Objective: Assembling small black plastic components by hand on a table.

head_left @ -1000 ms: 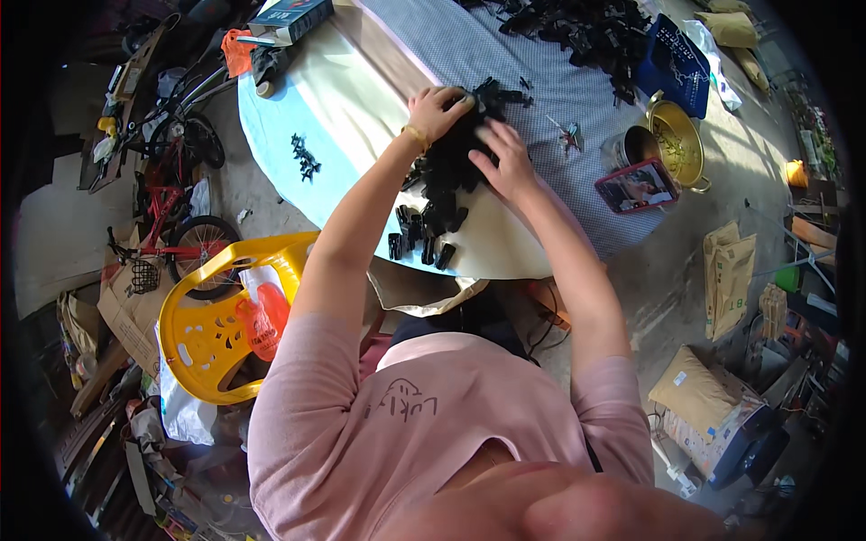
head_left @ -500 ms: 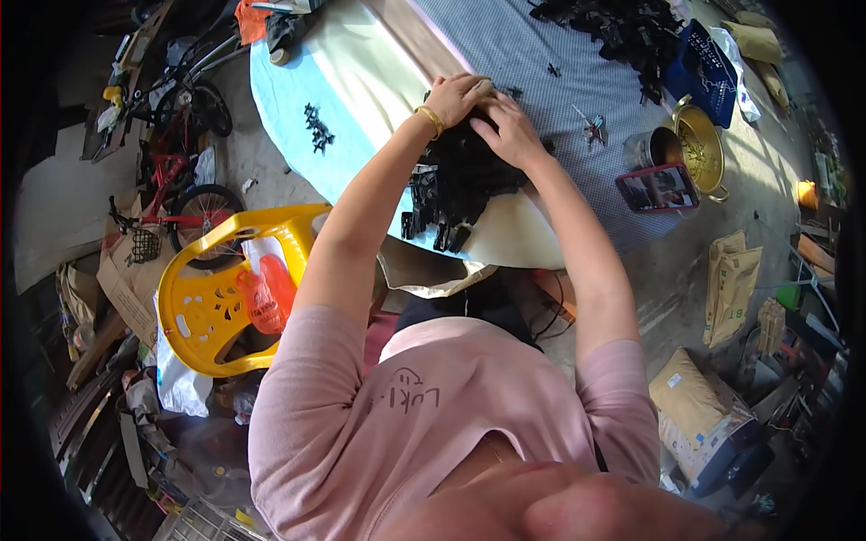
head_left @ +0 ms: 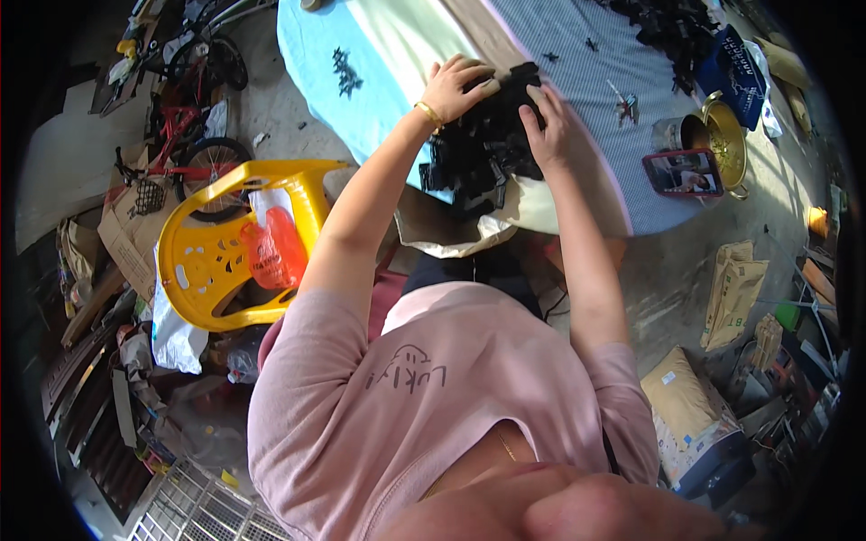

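A pile of small black plastic pieces (head_left: 483,149) lies near the front edge of the cloth-covered table (head_left: 600,167). Resting against the pile's far left side is my left hand (head_left: 457,88), palm down with fingers spread. My right hand (head_left: 548,128) is at the pile's right side, its thumb and fingers apart. Neither hand grips a piece that I can see. Below the front edge hangs a pale sack (head_left: 446,239) with its mouth toward the pile; its inside is hidden.
A larger black heap (head_left: 672,41) and a blue basket (head_left: 729,77) are at the far right. Near the right edge stand a phone (head_left: 683,173), a metal cup (head_left: 675,133) and a brass pot (head_left: 738,149). A yellow chair (head_left: 212,284) is on the left.
My hands have separated and drawn back toward me, one to each side of the pile. The black pieces have shifted toward the front edge and the sack. The view has tilted slightly.
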### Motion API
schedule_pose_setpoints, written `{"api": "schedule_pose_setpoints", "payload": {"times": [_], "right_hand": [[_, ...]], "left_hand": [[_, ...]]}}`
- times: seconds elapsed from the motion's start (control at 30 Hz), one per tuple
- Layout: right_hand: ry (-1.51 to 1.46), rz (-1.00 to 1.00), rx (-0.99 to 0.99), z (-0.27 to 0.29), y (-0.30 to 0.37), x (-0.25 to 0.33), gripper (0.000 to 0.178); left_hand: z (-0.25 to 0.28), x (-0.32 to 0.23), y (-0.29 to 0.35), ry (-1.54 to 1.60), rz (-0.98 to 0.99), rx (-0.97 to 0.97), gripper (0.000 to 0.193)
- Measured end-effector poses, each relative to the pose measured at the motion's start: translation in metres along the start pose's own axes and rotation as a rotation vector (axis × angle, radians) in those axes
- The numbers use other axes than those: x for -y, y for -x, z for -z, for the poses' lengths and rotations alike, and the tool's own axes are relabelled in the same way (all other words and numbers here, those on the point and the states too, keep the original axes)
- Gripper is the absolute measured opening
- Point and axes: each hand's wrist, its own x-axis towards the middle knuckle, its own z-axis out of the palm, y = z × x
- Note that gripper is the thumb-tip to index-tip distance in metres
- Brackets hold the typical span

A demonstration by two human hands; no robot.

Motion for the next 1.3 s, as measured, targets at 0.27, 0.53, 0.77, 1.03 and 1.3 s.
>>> {"api": "schedule_pose_setpoints", "payload": {"times": [0.27,0.53,0.77,1.03,1.3], "right_hand": [[0.023,0.014,-0.160,-0.015,0.043,0.049,0.036],[-0.029,0.042,-0.077,-0.019,0.072,0.088,0.029],[-0.105,0.131,-0.025,-0.031,0.105,0.103,0.026],[-0.076,0.296,0.255,-0.025,0.134,0.126,0.027],[-0.076,0.495,0.297,-0.006,0.102,0.098,0.038]], "left_hand": [[0.008,-0.023,0.080,0.149,-0.021,-0.279,0.037],[0.006,-0.043,0.139,0.289,0.161,-0.402,0.025],[-0.008,-0.059,0.176,0.480,0.197,-0.509,0.018],[-0.018,-0.056,0.215,0.500,0.214,-0.544,0.013],[-0.006,-0.033,0.197,0.131,0.215,-0.635,0.012]]}}
